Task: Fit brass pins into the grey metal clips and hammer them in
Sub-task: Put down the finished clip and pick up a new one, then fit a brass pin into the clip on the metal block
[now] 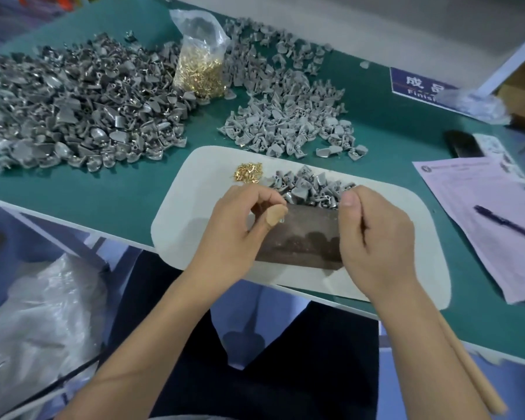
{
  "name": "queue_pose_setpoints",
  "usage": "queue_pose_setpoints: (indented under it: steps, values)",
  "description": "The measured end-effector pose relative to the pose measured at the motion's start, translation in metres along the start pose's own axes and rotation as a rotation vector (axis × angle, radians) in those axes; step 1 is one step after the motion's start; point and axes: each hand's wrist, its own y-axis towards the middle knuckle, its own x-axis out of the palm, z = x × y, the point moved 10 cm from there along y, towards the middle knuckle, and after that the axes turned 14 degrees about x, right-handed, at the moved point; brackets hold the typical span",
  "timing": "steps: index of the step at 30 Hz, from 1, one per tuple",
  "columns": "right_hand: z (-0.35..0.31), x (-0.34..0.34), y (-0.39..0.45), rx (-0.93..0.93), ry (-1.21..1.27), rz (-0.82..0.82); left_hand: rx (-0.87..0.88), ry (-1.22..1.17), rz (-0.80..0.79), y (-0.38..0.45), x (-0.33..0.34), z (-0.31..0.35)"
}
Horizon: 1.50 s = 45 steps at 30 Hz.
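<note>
While your left hand (240, 219) pinches what looks like a small grey clip at its fingertips, your right hand (373, 234) curls around a pale wooden hammer handle (467, 362) running back under your wrist. Both hover over the dark rectangular metal block (303, 237) on the white foam mat (182, 225). Loose brass pins (249, 174) and a small heap of grey metal clips (309, 186) lie just beyond the block.
</note>
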Motion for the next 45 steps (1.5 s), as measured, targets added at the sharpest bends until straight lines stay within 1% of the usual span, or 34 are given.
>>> queue_pose_setpoints:
  steps: [2, 4, 6, 8, 9, 11, 13, 17, 19, 22, 24, 26, 28, 31, 33, 37, 39, 42, 45]
  values:
    - [-0.002, 0.009, -0.002, 0.003, -0.081, -0.073, 0.020, 0.077, -0.039, -0.001, 0.001, -0.005]
    - [0.005, 0.019, -0.004, 0.015, -0.164, -0.141, 0.013, 0.058, -0.041, -0.002, 0.000, -0.009]
    - [0.019, 0.023, -0.002, 0.065, -0.207, -0.170, 0.052, 0.075, -0.051, -0.002, 0.000, -0.006]
    - [0.035, 0.023, -0.001, 0.115, -0.151, -0.188, 0.098, 0.075, -0.063, -0.002, 0.002, -0.004]
    - [0.040, 0.023, -0.002, 0.133, -0.085, -0.202, 0.084, 0.044, -0.067, -0.002, 0.003, -0.005]
    - [0.046, 0.024, -0.012, 0.200, 0.048, -0.211, -0.011, -0.038, -0.083, -0.006, 0.006, -0.014]
    - [0.047, 0.024, -0.025, 0.250, 0.080, -0.136, -0.079, -0.059, -0.100, -0.010, 0.008, -0.021]
    - [0.050, 0.022, -0.052, 0.318, 0.097, 0.024, -0.091, -0.093, -0.096, -0.012, 0.006, -0.022]
    - [0.054, 0.014, -0.058, 0.352, 0.128, 0.082, -0.048, -0.078, -0.089, -0.010, 0.004, -0.018]
    - [0.054, -0.006, -0.060, 0.341, 0.130, 0.168, 0.021, -0.052, -0.078, -0.004, 0.003, -0.009]
    - [0.051, -0.014, -0.058, 0.330, 0.133, 0.135, 0.029, -0.044, -0.083, -0.003, 0.002, -0.006]
    - [0.046, -0.014, -0.055, 0.317, 0.149, 0.038, 0.015, -0.008, -0.114, -0.005, 0.002, -0.004]
    - [0.043, -0.008, -0.052, 0.333, 0.193, -0.061, -0.040, -0.012, -0.129, -0.009, 0.003, -0.002]
    - [0.042, 0.002, -0.051, 0.374, 0.232, -0.133, -0.023, 0.065, -0.090, -0.008, 0.003, 0.011]
    - [0.037, 0.004, -0.048, 0.334, 0.157, -0.135, 0.017, 0.122, -0.066, -0.004, 0.003, 0.021]
    - [0.019, 0.004, -0.036, 0.154, -0.044, -0.170, 0.100, 0.297, -0.152, 0.002, 0.011, 0.033]
    - [0.012, 0.000, -0.031, 0.079, -0.106, -0.179, 0.112, 0.346, -0.173, 0.000, 0.010, 0.033]
    - [0.005, -0.008, -0.028, 0.049, -0.174, -0.143, 0.108, 0.417, -0.213, -0.005, 0.008, 0.030]
    - [-0.004, -0.006, -0.024, -0.023, -0.240, -0.154, 0.086, 0.417, -0.220, -0.006, 0.006, 0.027]
